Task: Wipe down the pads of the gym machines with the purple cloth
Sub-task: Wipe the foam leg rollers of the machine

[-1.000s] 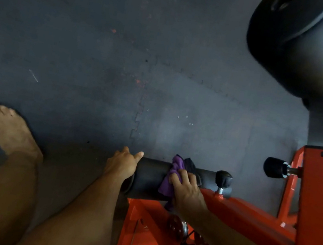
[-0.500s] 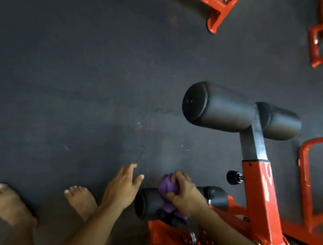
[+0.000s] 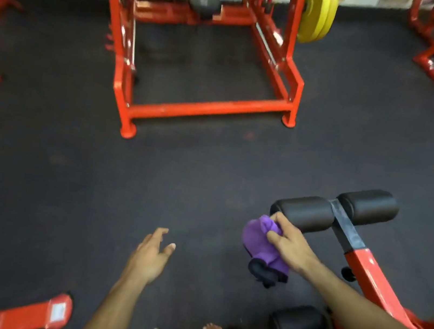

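My right hand (image 3: 289, 245) grips the crumpled purple cloth (image 3: 262, 241) at the near-left end of the upper black cylindrical foam roller pad (image 3: 306, 212). My left hand (image 3: 148, 257) hangs empty, fingers spread. I judge this pad barely begun; the low black roller pad (image 3: 296, 326) and far machines remain unclear.

The right hand (image 3: 289, 247) holds the cloth (image 3: 261, 244) at the left end of the upper roller pad (image 3: 306, 213), whose twin pad (image 3: 368, 206) lies to its right across the post (image 3: 345, 228). A lower roller pad (image 3: 297, 325) sits nearer, below the right forearm. The left hand (image 3: 151, 257) hovers over the floor (image 3: 51, 180) to the left. A rack (image 3: 199, 56) stands farther back, with weight plates (image 3: 318, 11) on its right side
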Available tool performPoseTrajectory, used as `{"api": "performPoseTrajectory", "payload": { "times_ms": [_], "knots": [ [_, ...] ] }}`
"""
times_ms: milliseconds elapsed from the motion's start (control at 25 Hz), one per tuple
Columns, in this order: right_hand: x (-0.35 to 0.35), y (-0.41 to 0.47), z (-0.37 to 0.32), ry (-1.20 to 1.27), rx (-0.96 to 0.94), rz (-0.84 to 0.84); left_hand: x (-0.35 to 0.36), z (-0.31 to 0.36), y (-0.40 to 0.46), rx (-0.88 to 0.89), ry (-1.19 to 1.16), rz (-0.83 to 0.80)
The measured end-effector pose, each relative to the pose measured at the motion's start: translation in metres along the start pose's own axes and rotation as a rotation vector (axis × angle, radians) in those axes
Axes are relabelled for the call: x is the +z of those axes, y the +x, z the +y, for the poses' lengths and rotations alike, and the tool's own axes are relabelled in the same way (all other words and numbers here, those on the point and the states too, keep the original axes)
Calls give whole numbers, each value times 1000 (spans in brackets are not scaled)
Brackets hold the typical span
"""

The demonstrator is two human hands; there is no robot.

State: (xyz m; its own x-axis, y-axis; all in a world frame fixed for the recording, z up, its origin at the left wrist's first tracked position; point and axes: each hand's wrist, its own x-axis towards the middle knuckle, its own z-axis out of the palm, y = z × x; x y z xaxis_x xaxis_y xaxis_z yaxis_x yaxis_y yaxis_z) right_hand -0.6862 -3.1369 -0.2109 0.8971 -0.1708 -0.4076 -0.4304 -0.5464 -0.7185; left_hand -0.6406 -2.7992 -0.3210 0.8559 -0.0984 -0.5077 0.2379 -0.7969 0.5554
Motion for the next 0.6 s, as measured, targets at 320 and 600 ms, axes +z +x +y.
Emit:
{"api": "performPoseTrajectory", "payload": {
  "times_ms": [320, 600],
  "knots": [
    [-28, 17, -79, 157, -161, 211, -99, 119, 46, 362, 38, 31],
    [-101, 87, -40, 285, -30, 424, -88, 248, 148, 527, 204, -103]
  ]
}}
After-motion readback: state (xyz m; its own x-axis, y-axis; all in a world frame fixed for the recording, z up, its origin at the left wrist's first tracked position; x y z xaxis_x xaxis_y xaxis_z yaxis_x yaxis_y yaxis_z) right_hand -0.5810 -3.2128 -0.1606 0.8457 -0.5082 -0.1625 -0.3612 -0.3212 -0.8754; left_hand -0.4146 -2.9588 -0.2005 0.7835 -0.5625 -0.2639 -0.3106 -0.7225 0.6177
